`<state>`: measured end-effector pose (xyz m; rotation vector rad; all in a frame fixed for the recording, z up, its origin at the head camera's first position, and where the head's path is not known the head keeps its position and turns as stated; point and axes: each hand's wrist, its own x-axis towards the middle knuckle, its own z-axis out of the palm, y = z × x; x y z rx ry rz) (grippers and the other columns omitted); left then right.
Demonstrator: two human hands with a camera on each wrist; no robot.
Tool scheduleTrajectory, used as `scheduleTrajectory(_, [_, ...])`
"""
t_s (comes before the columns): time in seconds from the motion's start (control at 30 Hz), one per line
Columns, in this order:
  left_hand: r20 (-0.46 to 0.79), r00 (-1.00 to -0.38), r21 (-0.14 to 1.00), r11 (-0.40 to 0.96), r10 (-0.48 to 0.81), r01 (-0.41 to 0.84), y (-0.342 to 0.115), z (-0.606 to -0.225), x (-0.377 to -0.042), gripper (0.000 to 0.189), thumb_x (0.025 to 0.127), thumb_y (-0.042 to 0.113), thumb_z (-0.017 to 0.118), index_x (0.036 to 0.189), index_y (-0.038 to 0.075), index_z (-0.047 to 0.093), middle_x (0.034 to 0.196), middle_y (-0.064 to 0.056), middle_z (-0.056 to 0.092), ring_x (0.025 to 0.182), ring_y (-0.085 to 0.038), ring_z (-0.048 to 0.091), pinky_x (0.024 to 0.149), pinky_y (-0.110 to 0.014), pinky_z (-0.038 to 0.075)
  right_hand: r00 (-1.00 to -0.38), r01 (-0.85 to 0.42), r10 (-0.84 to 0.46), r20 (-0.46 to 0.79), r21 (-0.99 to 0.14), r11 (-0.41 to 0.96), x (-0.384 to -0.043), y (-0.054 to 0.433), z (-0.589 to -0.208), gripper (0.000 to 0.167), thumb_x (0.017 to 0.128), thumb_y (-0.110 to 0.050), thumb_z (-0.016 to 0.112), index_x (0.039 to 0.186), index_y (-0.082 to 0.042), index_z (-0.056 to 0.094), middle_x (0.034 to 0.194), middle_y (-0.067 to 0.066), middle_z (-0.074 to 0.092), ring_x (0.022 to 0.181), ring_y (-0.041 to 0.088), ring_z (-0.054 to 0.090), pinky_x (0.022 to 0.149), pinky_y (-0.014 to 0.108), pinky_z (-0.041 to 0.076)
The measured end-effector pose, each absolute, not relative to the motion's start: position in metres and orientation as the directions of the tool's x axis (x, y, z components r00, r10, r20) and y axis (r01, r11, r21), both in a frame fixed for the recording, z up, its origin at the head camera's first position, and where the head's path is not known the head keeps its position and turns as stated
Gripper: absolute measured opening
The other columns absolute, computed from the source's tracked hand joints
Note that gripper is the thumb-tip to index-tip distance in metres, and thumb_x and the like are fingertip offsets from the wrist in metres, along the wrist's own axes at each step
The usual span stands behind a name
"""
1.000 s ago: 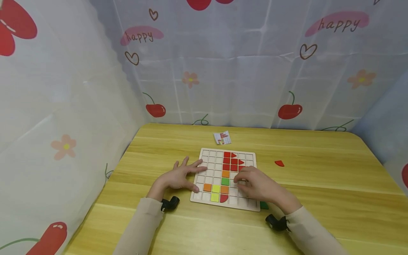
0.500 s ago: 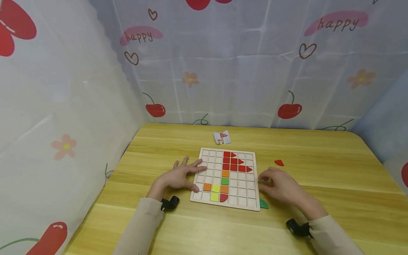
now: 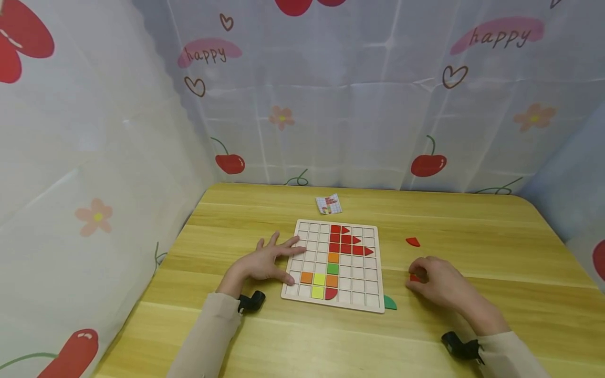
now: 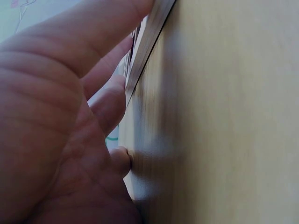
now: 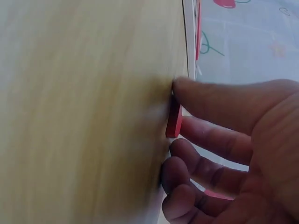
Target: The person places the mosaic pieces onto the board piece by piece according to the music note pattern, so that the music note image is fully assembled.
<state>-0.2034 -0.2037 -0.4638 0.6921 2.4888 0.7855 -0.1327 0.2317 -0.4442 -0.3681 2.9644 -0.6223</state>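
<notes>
A pale wooden grid board (image 3: 366,289) lies on the table, several coloured pieces set in its squares. Red squares and triangles (image 3: 346,240) form three stepped rows; orange, green and yellow squares and a red quarter-round (image 3: 331,293) sit below. My left hand (image 3: 264,261) rests on the board's left edge, fingers spread, thumb at the lower corner. Right of the board, my right hand (image 3: 439,281) pinches a small red wooden piece (image 5: 174,120) between thumb and index finger, low at the tabletop. Its outline is partly hidden by the fingers.
A red quarter-round piece (image 3: 413,242) lies beyond my right hand. A green rounded piece (image 3: 389,303) sits against the board's lower right corner. Behind the board lies a small picture card (image 3: 328,204). A printed curtain (image 3: 331,131) closes off the table's far edge.
My right hand has moved from the board to the right and come down at the red piece. The red triangle ending the third row is now uncovered. My left hand has stayed put.
</notes>
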Motion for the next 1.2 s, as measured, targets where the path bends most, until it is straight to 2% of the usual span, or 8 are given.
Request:
scheduleTrajectory(0.27, [-0.254, -0.778, 0.619, 0.715, 0.575, 0.325, -0.2042, -0.4637, -0.2036, 0.082, 0.082, 0.050, 0.082, 0.154, 0.046, 0.044, 0.172, 0.017, 0.014, 0.160, -0.037, -0.014, 0.123, -0.064, -0.017, -0.958, -0.231, -0.283, -0.054, -0.442, 0.867, -0.1355, 0.2280, -0.4430, 0.017, 0.088, -0.011, 0.080, 0.103, -0.009, 0.074, 0.095, 0.001, 0.069, 0.082, 0.014, 0.059, 0.073, 0.037, 0.052])
scheduleTrajectory(0.5, [-0.246, -0.781, 0.622, 0.712, 0.575, 0.328, -0.2033, -0.4604, -0.2032, 0.082, 0.082, 0.048, 0.083, 0.154, 0.043, 0.046, 0.172, 0.015, 0.016, 0.160, -0.038, -0.014, 0.123, -0.065, -0.017, -0.943, -0.294, -0.332, 0.004, -0.477, 0.829, -0.1364, 0.2283, -0.4428, 0.021, 0.087, -0.001, 0.078, 0.103, -0.014, 0.074, 0.101, 0.000, 0.071, 0.089, 0.016, 0.063, 0.079, 0.040, 0.055])
scheduleTrajectory(0.63, [-0.246, -0.781, 0.622, 0.711, 0.574, 0.327, -0.2032, -0.4599, -0.2029, 0.082, 0.082, 0.048, 0.083, 0.154, 0.042, 0.046, 0.172, 0.015, 0.016, 0.160, -0.038, -0.014, 0.123, -0.065, -0.016, -0.949, -0.278, -0.314, 0.004, -0.477, 0.834, -0.1381, 0.2309, -0.4422, 0.021, 0.085, -0.003, 0.079, 0.105, -0.008, 0.074, 0.100, 0.003, 0.072, 0.088, 0.018, 0.064, 0.079, 0.042, 0.056])
scheduleTrajectory(0.77, [-0.243, -0.781, 0.624, 0.709, 0.575, 0.328, -0.2035, -0.4592, -0.2028, 0.082, 0.082, 0.048, 0.083, 0.154, 0.043, 0.046, 0.172, 0.015, 0.016, 0.160, -0.038, -0.014, 0.123, -0.065, -0.016, -0.955, -0.252, -0.295, -0.021, -0.470, 0.846, -0.1404, 0.2337, -0.4428, 0.022, 0.086, -0.006, 0.080, 0.107, -0.005, 0.073, 0.097, 0.002, 0.071, 0.084, 0.016, 0.061, 0.075, 0.036, 0.054])
scheduleTrajectory(1.07, [-0.256, -0.776, 0.633, 0.706, 0.577, 0.316, -0.2037, -0.4609, -0.2037, 0.082, 0.082, 0.049, 0.083, 0.154, 0.045, 0.045, 0.172, 0.016, 0.015, 0.160, -0.036, -0.016, 0.123, -0.064, -0.017, -0.939, -0.311, -0.342, 0.017, -0.464, 0.830, -0.1413, 0.2344, -0.4462, 0.023, 0.082, -0.008, 0.081, 0.104, -0.009, 0.074, 0.093, -0.004, 0.071, 0.081, 0.009, 0.059, 0.071, 0.028, 0.052])
scheduleTrajectory(1.2, [-0.260, -0.775, 0.631, 0.709, 0.577, 0.316, -0.2042, -0.4632, -0.2039, 0.082, 0.082, 0.050, 0.082, 0.154, 0.047, 0.044, 0.171, 0.020, 0.014, 0.160, -0.035, -0.016, 0.123, -0.063, -0.017, -0.940, -0.301, -0.341, 0.000, -0.469, 0.830, -0.1425, 0.2297, -0.4454, 0.022, 0.083, -0.012, 0.081, 0.104, -0.010, 0.075, 0.095, -0.003, 0.071, 0.082, 0.010, 0.059, 0.073, 0.029, 0.053])
